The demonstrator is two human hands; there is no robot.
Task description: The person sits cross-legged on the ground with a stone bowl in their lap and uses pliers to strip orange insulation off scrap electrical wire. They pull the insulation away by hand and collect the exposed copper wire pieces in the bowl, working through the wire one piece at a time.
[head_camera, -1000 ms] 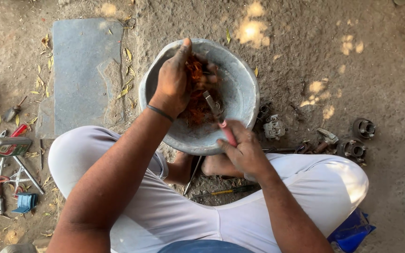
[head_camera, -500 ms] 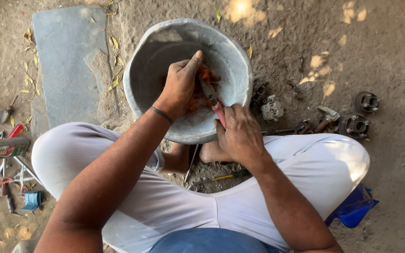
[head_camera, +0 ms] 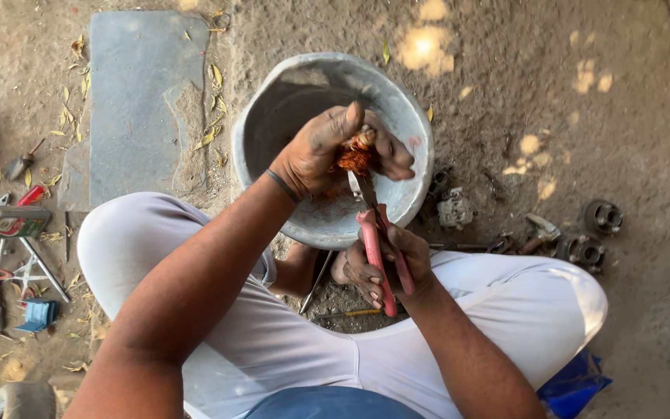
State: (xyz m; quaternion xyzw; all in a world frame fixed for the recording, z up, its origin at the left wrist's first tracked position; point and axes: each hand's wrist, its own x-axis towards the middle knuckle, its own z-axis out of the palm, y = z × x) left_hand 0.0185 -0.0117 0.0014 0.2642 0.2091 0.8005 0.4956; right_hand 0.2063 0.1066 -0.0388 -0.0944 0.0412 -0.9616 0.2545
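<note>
From the head camera, the left hand (head_camera: 327, 151) was closed around a small orange-brown coil of wire (head_camera: 354, 155), holding it above the grey metal basin (head_camera: 273, 101) that sat on the dirt. The right hand (head_camera: 385, 268), just near of the basin's rim, gripped the red handles of a pair of pliers (head_camera: 378, 248), whose dark nose reached up to the coil and touched it. The person sat cross-legged in white trousers (head_camera: 273, 349) behind the basin. Left of the basin lay a flat grey slab (head_camera: 137, 101), and beyond that scattered hand tools (head_camera: 9, 264). Right of the basin, small metal parts (head_camera: 455, 208) rested on the ground.
</note>
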